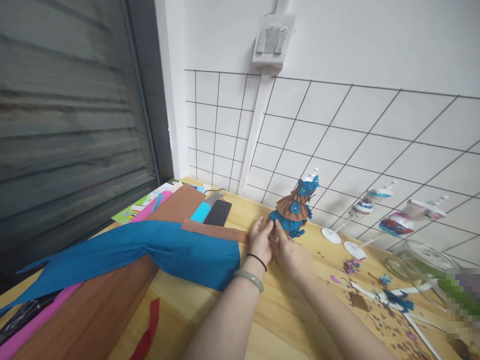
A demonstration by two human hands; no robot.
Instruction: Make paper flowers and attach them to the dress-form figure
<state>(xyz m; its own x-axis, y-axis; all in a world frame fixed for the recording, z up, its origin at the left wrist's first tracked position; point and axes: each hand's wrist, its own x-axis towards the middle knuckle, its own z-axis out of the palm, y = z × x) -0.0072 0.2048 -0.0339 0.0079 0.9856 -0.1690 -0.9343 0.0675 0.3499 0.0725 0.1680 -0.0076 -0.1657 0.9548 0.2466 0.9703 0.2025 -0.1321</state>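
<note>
A small dress form (pixel 294 207) stands upright near the wall, dressed in blue and brown ruffled crepe paper with blue flowers. My left hand (pixel 261 241) is at the left lower edge of its blue skirt, thumb and fingers pinching the paper hem. From the right, my right hand (pixel 290 250) meets it there, its index finger pressed on the same hem and its other fingers curled. What lies between the fingertips is mostly hidden. A blue crepe paper sheet (pixel 202 255) and a folded brown strip (pixel 213 231) lie just left of my left hand.
Two more dress forms (pixel 363 206) (pixel 401 224) stand to the right, beside a glass jar (pixel 416 255). Paper scraps (pixel 393 300) litter the table's right side. A phone (pixel 218 213), brown paper (pixel 93 310) and a red strip (pixel 148 330) lie left. A wire grid (pixel 330 127) borders the back.
</note>
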